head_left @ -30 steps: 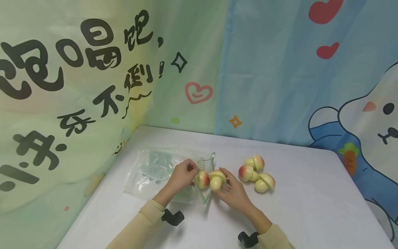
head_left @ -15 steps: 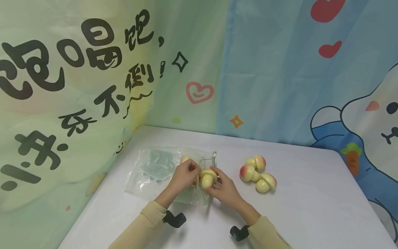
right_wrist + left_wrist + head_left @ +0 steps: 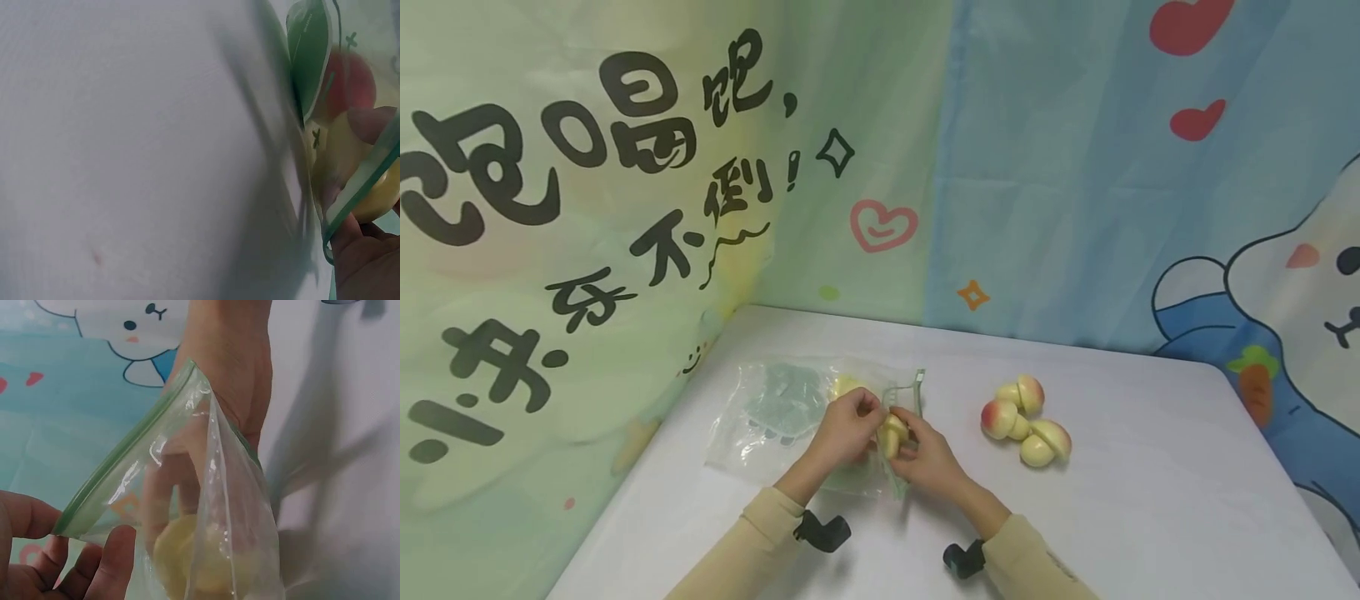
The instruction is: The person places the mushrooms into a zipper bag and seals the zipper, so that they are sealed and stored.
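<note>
My left hand pinches the green zip edge of a clear zip-lock bag that lies on the table. In the left wrist view the bag's mouth gapes, and my right hand reaches inside it. A pale yellow mushroom-shaped piece is held in my right fingers within the mouth. Another such piece shows yellow through the plastic beyond my left hand. A red-blushed surface appears behind the plastic in the right wrist view. My right fingertips are partly hidden by the bag and the piece.
To the right of the bag, several like pieces with red-blushed caps lie close together on the white table. Printed cloth hangs behind and at the left.
My right hand has moved left, carrying the mushroom-shaped piece into the bag's mouth. Another piece has slid deeper into the bag. My left hand has stayed on the bag's edge.
</note>
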`<state>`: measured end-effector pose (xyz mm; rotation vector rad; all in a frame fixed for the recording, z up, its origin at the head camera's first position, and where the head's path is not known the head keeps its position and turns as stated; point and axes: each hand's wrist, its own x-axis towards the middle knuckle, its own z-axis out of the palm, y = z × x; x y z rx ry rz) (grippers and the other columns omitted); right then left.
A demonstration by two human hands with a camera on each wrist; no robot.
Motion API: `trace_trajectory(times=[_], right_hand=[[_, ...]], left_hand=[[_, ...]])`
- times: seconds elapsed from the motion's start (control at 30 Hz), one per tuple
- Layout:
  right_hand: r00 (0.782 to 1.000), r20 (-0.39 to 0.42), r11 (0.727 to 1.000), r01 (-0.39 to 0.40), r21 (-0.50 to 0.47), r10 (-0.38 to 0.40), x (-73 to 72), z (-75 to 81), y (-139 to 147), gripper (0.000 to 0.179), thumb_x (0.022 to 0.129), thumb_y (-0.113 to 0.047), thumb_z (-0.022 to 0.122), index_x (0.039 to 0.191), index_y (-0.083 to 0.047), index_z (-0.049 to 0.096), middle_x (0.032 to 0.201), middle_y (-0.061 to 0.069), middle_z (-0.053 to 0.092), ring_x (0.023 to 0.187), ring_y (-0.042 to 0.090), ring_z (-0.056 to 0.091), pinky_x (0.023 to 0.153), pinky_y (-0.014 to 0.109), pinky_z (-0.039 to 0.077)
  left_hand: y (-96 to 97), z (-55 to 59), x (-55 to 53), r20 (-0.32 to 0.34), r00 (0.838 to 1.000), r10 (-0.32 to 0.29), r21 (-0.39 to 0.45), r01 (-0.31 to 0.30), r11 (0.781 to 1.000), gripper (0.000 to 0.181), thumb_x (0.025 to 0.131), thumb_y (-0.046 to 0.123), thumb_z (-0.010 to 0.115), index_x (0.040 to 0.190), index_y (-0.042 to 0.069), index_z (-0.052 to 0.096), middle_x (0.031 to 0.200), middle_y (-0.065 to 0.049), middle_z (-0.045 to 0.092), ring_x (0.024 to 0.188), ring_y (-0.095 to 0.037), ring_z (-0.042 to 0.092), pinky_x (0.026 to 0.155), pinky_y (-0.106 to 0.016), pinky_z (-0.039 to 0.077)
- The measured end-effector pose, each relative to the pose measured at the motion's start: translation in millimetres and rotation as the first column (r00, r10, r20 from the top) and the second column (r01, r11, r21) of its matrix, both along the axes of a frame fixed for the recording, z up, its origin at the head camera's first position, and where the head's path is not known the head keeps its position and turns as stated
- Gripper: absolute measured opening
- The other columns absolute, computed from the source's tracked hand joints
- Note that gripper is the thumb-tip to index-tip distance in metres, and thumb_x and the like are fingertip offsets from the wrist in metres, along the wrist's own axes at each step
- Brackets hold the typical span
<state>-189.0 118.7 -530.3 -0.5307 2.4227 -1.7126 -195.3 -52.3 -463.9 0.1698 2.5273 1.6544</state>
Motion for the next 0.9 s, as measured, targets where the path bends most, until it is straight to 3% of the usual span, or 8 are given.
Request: trace_trajectory(times=[0.1,0.23,0.37,0.47,0.7,0.9], right_hand=[[1.000,-0.006,1.000,-0.002,-0.008,0.002,0.1,-0.4,-1.4,0.076,0.075,0.013,0.068,0.144,-0.001,0.039,0.143,0.023,0.043,0.123,0.043,0.052,0.091,0.037,0.054],[1.000,-0.010,1.000,-0.008,-0.001,0.008,7.7,19.5,-3.0,0.075,0.075,0.014,0.068,0.143,0.006,0.037,0.143,0.029,0.041,0.123,0.049,0.049,0.091,0.045,0.053],[1.000,0.000,1.000,-0.007,0.003,0.007,5.2,12.4,-1.2,0.078,0.077,0.012,0.069,0.146,0.004,0.034,0.147,0.027,0.037,0.128,0.048,0.045,0.092,0.039,0.053],[1.000,0.001,1.000,0.031,-0.004,-0.031,-0.1,-3.1,2.5,0.078,0.077,0.008,0.072,0.146,0.000,0.036,0.148,0.023,0.038,0.129,0.046,0.044,0.089,0.031,0.054],[0.993,0.028,0.993,0.112,-0.028,-0.111,7.0,2.2,24.6,0.063,0.082,0.001,0.073,0.139,0.002,0.047,0.143,0.021,0.046,0.127,0.046,0.047,0.088,0.033,0.055],[0.983,-0.019,0.983,0.181,0.015,-0.180,9.4,14.9,56.3,0.056,0.084,0.001,0.071,0.136,0.002,0.050,0.141,0.020,0.050,0.126,0.044,0.049,0.096,0.043,0.051]], left_hand=[[0.5,-0.6,-0.4,-0.001,1.000,0.008,0.008,-0.008,1.000,0.015,0.095,0.017,0.058,0.099,0.003,0.060,0.095,-0.010,0.064,0.067,-0.017,0.062,0.058,-0.035,0.058],[0.8,-1.7,-0.3,-0.010,1.000,0.028,0.006,-0.028,1.000,0.016,0.096,0.018,0.058,0.100,0.003,0.061,0.100,-0.012,0.065,0.067,-0.022,0.064,0.055,-0.031,0.057],[0.4,-3.3,-0.6,-0.020,0.999,0.046,0.038,-0.046,0.998,0.016,0.095,0.017,0.058,0.099,0.002,0.061,0.098,-0.013,0.065,0.070,-0.023,0.064,0.057,-0.037,0.058],[0.9,-4.3,-1.1,-0.029,0.998,0.059,0.071,-0.057,0.996,0.015,0.095,0.015,0.059,0.097,0.001,0.061,0.094,-0.012,0.065,0.068,-0.018,0.062,0.061,-0.043,0.059],[1.7,-9.0,-0.6,-0.033,0.996,0.077,0.074,-0.074,0.994,0.014,0.093,0.015,0.059,0.097,0.002,0.061,0.095,-0.012,0.065,0.067,-0.016,0.061,0.057,-0.035,0.058],[-0.4,-12.2,-2.3,-0.071,0.990,0.122,0.050,-0.119,0.992,0.011,0.092,0.017,0.060,0.094,0.006,0.062,0.094,-0.009,0.065,0.072,-0.017,0.062,0.061,-0.030,0.057]])
